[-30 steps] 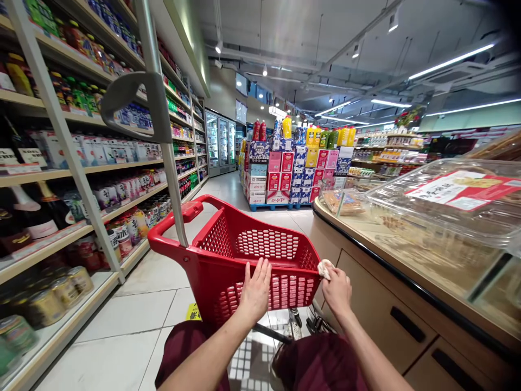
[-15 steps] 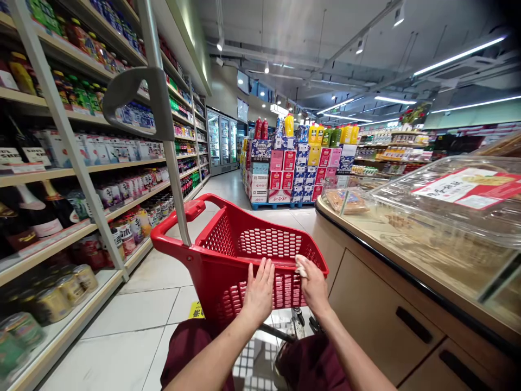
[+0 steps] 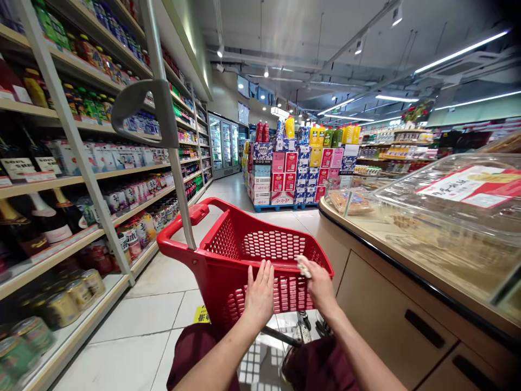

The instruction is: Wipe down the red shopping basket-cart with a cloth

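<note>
A red plastic shopping cart with perforated sides stands right in front of me. My left hand lies against its near side, just below the top rim, palm down with the fingers stretched out. Close to the cart's right end, my right hand is closed around a crumpled white cloth or tissue, which pokes out past the thumb at the rim. A grey handle on a metal pole rises at the cart's left.
Drink shelves run along the left. A wooden counter bears clear plastic food boxes on the right. Ahead stand stacked drink cartons on a blue pallet and glass-door fridges. A yellow floor label lies beside the cart.
The cart and surroundings have shifted slightly right in view. My right hand has moved a little right with the cart, and more of the white cloth shows. My left hand stays nearly in place.
</note>
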### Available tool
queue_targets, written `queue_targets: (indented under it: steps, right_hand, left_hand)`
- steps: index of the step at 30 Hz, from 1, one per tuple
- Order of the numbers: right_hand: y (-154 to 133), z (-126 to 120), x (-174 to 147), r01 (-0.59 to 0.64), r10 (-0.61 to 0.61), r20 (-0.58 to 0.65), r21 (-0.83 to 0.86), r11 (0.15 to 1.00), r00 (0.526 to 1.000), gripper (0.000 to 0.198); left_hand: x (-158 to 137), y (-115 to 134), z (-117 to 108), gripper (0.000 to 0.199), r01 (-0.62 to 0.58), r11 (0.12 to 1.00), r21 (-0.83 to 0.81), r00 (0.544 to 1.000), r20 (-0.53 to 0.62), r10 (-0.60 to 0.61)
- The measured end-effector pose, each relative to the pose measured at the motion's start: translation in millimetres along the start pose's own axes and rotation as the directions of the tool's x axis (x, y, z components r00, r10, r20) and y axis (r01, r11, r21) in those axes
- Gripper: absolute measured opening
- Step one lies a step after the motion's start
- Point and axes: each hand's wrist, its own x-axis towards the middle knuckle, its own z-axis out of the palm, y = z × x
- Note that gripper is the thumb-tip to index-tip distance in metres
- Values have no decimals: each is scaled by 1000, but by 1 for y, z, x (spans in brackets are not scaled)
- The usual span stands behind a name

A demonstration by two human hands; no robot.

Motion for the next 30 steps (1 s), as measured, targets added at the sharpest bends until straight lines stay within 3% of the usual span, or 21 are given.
queue_targets:
  steps: [2, 4, 7, 9, 14, 15, 18, 20, 25, 27, 30]
  right_hand:
    - [10, -3, 0, -163, 160, -56, -54, 985, 986, 56]
    - [9, -3, -1, -186, 182, -73, -60, 981, 981, 57]
    - [-10, 6, -1, 31, -31, 6, 0, 1000, 1000, 61]
    - [-18, 8, 0, 106, -107, 54, 18, 994, 993, 62]
    - [-12, 3, 0, -168, 166, -25, -77, 983, 986, 58]
    - [-16, 5, 0, -157, 155, -24, -67, 985, 988, 58]
    - [-40, 16, 0, 59, -60, 52, 27, 998, 997, 58]
    - [-48, 20, 0, 129, -134, 82, 61, 990, 988, 58]
    - [-35, 14, 1, -128, 126, -25, -72, 989, 992, 55]
    - [-44, 17, 3, -71, 71, -15, -50, 996, 997, 54]
    - [-65, 24, 5, 120, -123, 74, 45, 992, 990, 57]
  left_hand:
    - [-1, -1, 0, 65, 26, 1000, 16, 1000, -10, -26]
    - [-1, -1, 1, 64, 27, 999, 27, 999, -19, -26]
    - [-3, -2, 2, 63, 9, 999, 42, 1000, -30, -8]
    - [-4, -5, 2, 62, 14, 998, 58, 999, -43, -12]
    - [-7, -11, 2, 65, 70, 993, 95, 994, -89, -62]
    - [-7, -12, 2, 66, 63, 993, 101, 994, -94, -54]
    - [-8, -16, -1, 67, 45, 992, 119, 995, -97, -33]
    - [-9, -21, -6, 65, 62, 991, 122, 995, -87, -52]
    - [-15, -33, -17, 60, 111, 988, 103, 992, -77, -103]
    - [-17, -36, -18, 60, 100, 990, 102, 992, -80, -92]
    - [-20, -41, -21, 59, 100, 989, 107, 992, -87, -91]
